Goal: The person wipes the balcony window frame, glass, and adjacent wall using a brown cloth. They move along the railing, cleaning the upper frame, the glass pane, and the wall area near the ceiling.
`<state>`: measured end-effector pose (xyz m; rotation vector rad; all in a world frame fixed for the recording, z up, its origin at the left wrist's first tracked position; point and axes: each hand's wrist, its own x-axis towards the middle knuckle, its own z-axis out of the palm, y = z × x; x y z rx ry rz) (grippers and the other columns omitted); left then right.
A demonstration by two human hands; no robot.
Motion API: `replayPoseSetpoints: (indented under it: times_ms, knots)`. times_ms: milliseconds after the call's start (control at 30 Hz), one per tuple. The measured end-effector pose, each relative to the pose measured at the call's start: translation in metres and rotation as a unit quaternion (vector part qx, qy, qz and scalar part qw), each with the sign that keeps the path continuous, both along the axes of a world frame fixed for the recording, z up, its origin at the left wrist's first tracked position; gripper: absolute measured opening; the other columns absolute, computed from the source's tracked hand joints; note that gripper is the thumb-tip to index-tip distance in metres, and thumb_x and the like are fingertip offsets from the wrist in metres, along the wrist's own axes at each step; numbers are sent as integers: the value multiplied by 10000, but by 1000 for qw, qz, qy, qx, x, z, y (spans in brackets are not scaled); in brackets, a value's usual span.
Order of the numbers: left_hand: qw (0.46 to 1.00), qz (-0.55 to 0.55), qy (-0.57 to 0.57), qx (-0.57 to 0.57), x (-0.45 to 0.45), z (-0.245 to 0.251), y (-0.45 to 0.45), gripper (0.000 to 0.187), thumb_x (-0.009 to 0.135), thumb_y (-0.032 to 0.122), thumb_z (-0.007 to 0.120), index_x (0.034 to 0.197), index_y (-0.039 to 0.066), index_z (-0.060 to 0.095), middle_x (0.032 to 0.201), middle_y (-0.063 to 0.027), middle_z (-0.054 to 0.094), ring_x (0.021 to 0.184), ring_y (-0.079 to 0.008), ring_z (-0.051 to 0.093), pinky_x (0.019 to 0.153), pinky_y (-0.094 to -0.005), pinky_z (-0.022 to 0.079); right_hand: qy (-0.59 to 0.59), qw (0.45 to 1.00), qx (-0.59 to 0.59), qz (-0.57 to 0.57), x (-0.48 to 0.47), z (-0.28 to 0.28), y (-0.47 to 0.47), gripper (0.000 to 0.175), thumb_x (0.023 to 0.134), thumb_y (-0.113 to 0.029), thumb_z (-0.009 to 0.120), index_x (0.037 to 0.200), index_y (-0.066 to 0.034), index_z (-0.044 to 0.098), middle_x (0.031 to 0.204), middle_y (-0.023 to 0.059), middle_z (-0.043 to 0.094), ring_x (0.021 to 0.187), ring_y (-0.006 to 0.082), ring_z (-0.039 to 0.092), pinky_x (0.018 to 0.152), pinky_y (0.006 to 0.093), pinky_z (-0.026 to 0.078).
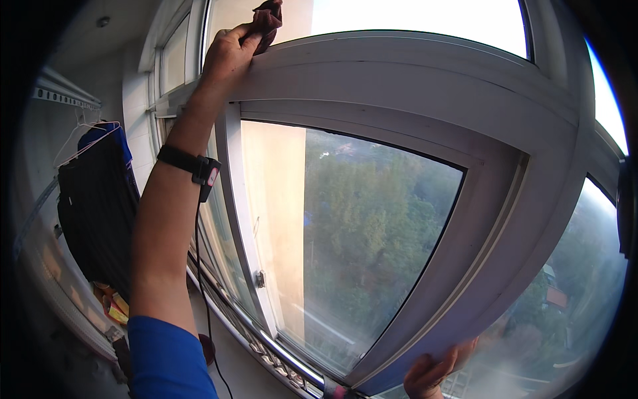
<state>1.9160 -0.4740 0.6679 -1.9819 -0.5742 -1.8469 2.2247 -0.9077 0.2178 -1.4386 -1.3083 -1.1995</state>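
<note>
My left hand [230, 52] is raised at the top, pinching a crumpled dark maroon cloth [268, 22] against the upper window. The cloth bunches above the white horizontal window rail [359, 75], near the corner of the upper pane [408, 20]. Low on the right, my right hand [436, 374] grips the edge of the white window post [478, 294] with its fingers; the frame's bottom edge cuts off part of it. Between the hands is a sliding sash with a glass pane [374, 234], and trees show through it.
A black strap with a small device [207, 177] circles my left forearm; its cable [198, 244] hangs down. Dark clothes [97, 214] hang at left below a white perforated rail [67, 95]. A metal railing [279, 344] runs along the sill. A sash latch [261, 279] protrudes.
</note>
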Motion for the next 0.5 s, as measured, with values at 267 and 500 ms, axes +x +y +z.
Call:
replayPoseSetpoints:
  times_ms: [267, 500]
  knots:
    - [994, 61, -68, -61, 1, 1, 9, 385, 1034, 412, 673, 1259, 117, 773, 1087, -213, 776, 1024, -376, 748, 902, -454, 583, 6, 1000, -3, 12, -3, -3, -4, 604, 1053, -118, 535, 1576, 101, 327, 1641, 370, 275, 1477, 605, 336, 1187, 740, 300]
    - [967, -231, 79, 71, 118, 0, -160, 242, 1009, 131, 604, 1181, 63, 760, 1057, -235, 714, 1065, -396, 642, 1001, -466, 510, 37, 999, -26, 17, 1, -15, -4, 661, 1058, -168, 420, 1641, 57, 205, 1662, 398, 234, 1524, 606, 274, 1227, 733, 226]
